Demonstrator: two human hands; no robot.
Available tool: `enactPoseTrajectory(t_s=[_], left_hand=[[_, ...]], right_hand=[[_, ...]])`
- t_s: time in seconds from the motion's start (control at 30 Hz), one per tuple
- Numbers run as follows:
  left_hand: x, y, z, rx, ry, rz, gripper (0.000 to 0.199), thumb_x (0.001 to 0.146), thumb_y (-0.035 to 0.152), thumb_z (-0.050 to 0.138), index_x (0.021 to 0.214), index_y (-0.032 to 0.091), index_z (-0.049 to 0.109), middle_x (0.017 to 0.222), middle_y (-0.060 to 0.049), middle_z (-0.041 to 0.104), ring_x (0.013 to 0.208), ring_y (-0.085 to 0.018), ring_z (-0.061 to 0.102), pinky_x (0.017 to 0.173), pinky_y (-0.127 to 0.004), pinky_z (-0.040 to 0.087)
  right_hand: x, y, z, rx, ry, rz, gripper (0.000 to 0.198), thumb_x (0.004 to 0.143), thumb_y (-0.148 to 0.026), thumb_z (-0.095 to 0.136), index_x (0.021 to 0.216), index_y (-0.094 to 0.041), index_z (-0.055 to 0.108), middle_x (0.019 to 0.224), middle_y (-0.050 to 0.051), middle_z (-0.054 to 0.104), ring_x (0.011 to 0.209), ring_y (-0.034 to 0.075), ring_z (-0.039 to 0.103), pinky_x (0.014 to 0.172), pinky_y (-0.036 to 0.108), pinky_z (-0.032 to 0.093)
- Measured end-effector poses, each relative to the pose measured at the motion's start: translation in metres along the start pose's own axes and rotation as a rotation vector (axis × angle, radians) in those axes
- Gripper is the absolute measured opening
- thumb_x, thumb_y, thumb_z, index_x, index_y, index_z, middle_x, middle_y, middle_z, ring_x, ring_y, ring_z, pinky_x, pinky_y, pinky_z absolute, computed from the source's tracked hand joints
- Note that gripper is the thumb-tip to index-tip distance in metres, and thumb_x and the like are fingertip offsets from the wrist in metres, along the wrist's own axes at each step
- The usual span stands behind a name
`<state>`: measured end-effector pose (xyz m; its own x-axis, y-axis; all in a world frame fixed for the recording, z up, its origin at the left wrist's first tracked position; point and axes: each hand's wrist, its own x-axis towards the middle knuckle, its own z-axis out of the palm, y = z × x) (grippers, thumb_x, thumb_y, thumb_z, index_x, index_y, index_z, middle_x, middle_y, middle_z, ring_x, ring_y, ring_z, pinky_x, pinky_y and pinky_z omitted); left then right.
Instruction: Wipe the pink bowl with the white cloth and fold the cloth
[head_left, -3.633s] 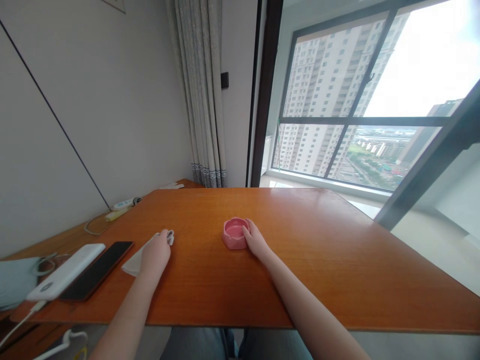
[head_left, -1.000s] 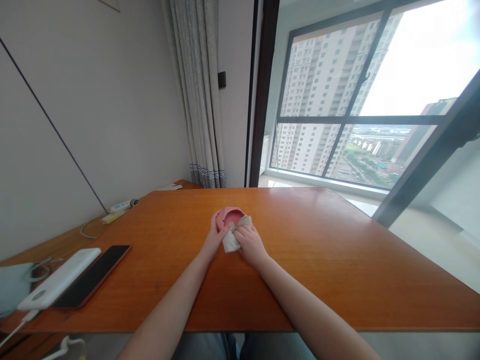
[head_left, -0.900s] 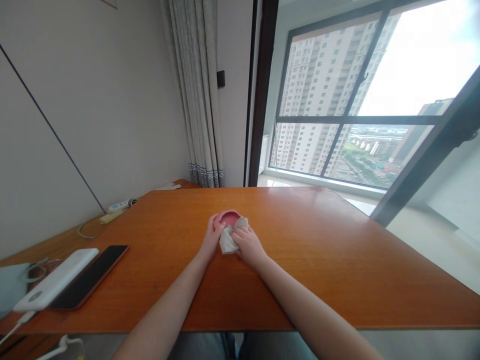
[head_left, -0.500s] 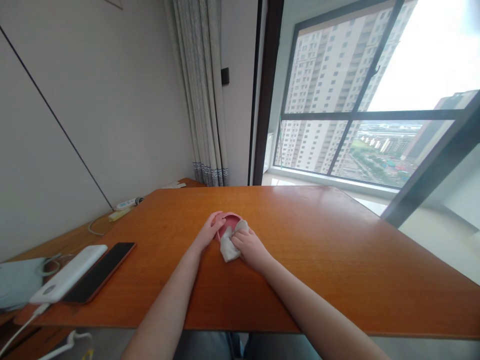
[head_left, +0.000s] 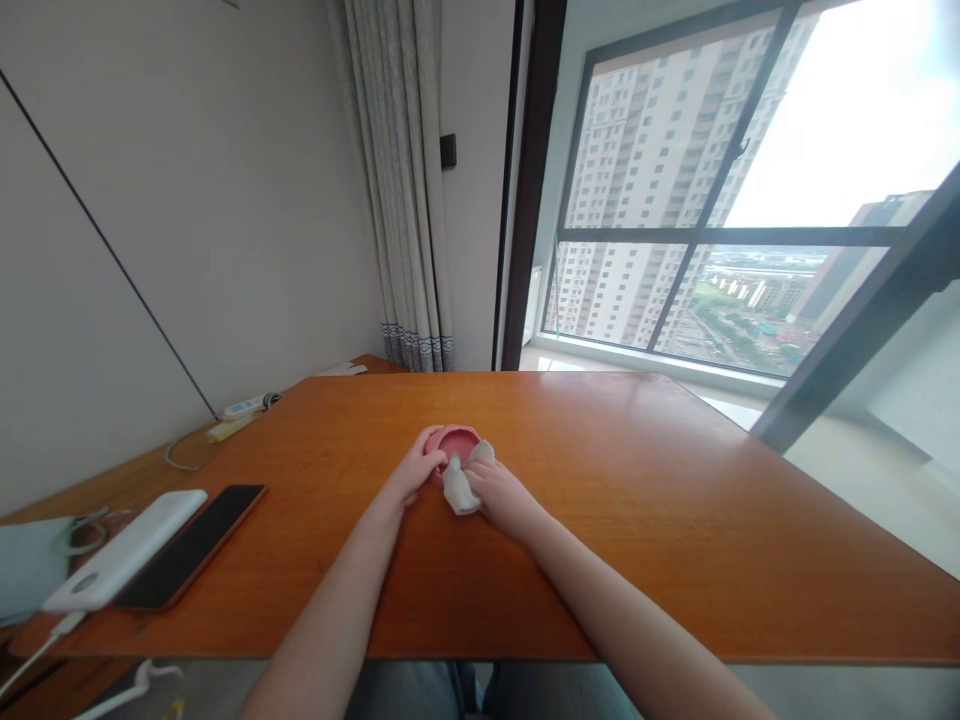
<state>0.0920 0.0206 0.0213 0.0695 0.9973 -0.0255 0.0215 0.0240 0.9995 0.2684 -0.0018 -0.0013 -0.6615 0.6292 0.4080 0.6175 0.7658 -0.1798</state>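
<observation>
A small pink bowl (head_left: 457, 443) is tilted on the wooden table, its hollow side partly facing me. My left hand (head_left: 416, 468) grips the bowl's left rim, thumb at the near side and fingers round the outside. In my right hand (head_left: 499, 488) is a crumpled white tissue (head_left: 460, 490), pinched by the fingers at the bowl's near right edge. Part of the tissue hangs down in front of the bowl. The tissue and my fingers hide the lower part of the bowl.
On the wooden table (head_left: 637, 520), a white power bank (head_left: 127, 550) with a cable lies at the left beside a black phone (head_left: 193, 545). A power strip (head_left: 247, 407) sits by the wall. Behind the table are a curtain (head_left: 409, 200) and a window (head_left: 697, 235).
The bowl has tipped slightly, and my left thumb has come down over its near rim. My right hand and the tissue have shifted only a little. The view has turned slightly.
</observation>
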Motion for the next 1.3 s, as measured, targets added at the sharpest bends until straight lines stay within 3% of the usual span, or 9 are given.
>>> enactPoseTrajectory(t_s=[0.13,0.3,0.43,0.53,0.73,0.9,1.0,1.17,1.3], left_hand=[[-0.002,0.008,-0.006,-0.02,-0.065,0.0,0.057,0.065,0.024,0.068,0.119,0.021,0.05,0.107,-0.006,0.062,0.082,-0.017,0.061,0.069,-0.026,0.05],[-0.009,-0.008,0.038,-0.31,0.101,0.175,0.078,0.07,0.033,0.069,0.135,0.024,0.028,0.123,-0.009,0.054,0.105,-0.018,0.058,0.087,-0.027,0.047],[-0.008,-0.023,0.054,-0.363,0.2,0.111,0.06,0.074,0.027,0.064,0.127,0.023,0.036,0.123,-0.009,0.053,0.106,-0.019,0.057,0.089,-0.029,0.047],[-0.002,-0.023,0.04,-0.273,0.228,0.058,0.048,0.073,0.019,0.058,0.119,0.02,0.042,0.113,-0.009,0.058,0.099,-0.019,0.059,0.087,-0.032,0.048],[0.001,-0.005,0.008,-0.011,0.019,0.113,0.061,0.063,0.01,0.065,0.12,0.021,0.047,0.119,-0.007,0.058,0.111,-0.021,0.054,0.097,-0.033,0.041],[-0.01,-0.001,0.03,-0.298,-0.007,0.118,0.076,0.07,0.031,0.068,0.135,0.024,0.029,0.127,-0.009,0.053,0.114,-0.022,0.053,0.094,-0.034,0.045],[-0.015,-0.005,0.044,-0.351,0.005,0.212,0.069,0.073,0.034,0.066,0.133,0.026,0.033,0.133,-0.008,0.048,0.118,-0.022,0.051,0.095,-0.034,0.045],[-0.009,0.0,0.025,-0.017,0.151,0.321,0.048,0.073,0.035,0.065,0.116,0.018,0.052,0.118,-0.009,0.058,0.112,-0.024,0.053,0.099,-0.036,0.04],[-0.004,0.011,-0.001,0.191,0.021,0.305,0.038,0.071,0.038,0.065,0.102,0.017,0.061,0.105,-0.008,0.064,0.102,-0.025,0.057,0.092,-0.036,0.043]], right_hand=[[0.0,0.001,-0.001,-0.063,0.018,-0.026,0.013,0.088,-0.016,0.048,0.093,-0.017,0.059,0.09,0.005,0.062,0.092,0.018,0.052,0.086,0.034,0.038],[-0.004,0.009,-0.003,-0.066,0.153,0.15,0.016,0.086,-0.015,0.048,0.098,-0.016,0.059,0.094,0.007,0.062,0.093,0.019,0.052,0.08,0.032,0.042],[-0.004,0.012,0.003,-0.067,0.129,0.099,0.02,0.086,-0.016,0.049,0.103,-0.015,0.059,0.097,0.007,0.062,0.097,0.02,0.052,0.083,0.033,0.042],[-0.001,0.012,0.004,-0.082,0.093,0.065,0.017,0.088,-0.018,0.048,0.101,-0.016,0.06,0.097,0.007,0.062,0.096,0.019,0.052,0.084,0.033,0.042],[0.0,0.016,-0.006,-0.189,0.049,-0.032,0.017,0.091,-0.02,0.045,0.098,-0.017,0.061,0.092,0.007,0.062,0.094,0.019,0.052,0.088,0.035,0.04],[-0.003,0.011,-0.006,-0.18,0.171,0.077,0.018,0.089,-0.017,0.046,0.097,-0.017,0.061,0.093,0.008,0.061,0.09,0.02,0.051,0.078,0.034,0.043],[-0.004,0.008,-0.004,-0.141,0.241,0.105,0.02,0.089,-0.017,0.045,0.1,-0.017,0.061,0.093,0.008,0.06,0.09,0.02,0.051,0.078,0.035,0.043],[-0.003,0.01,-0.009,-0.099,0.163,0.017,0.024,0.089,-0.017,0.045,0.109,-0.018,0.059,0.099,0.009,0.06,0.097,0.02,0.05,0.083,0.034,0.043],[-0.002,0.013,-0.013,-0.117,0.084,-0.085,0.026,0.091,-0.02,0.046,0.115,-0.019,0.056,0.102,0.007,0.061,0.102,0.018,0.051,0.089,0.034,0.041]])
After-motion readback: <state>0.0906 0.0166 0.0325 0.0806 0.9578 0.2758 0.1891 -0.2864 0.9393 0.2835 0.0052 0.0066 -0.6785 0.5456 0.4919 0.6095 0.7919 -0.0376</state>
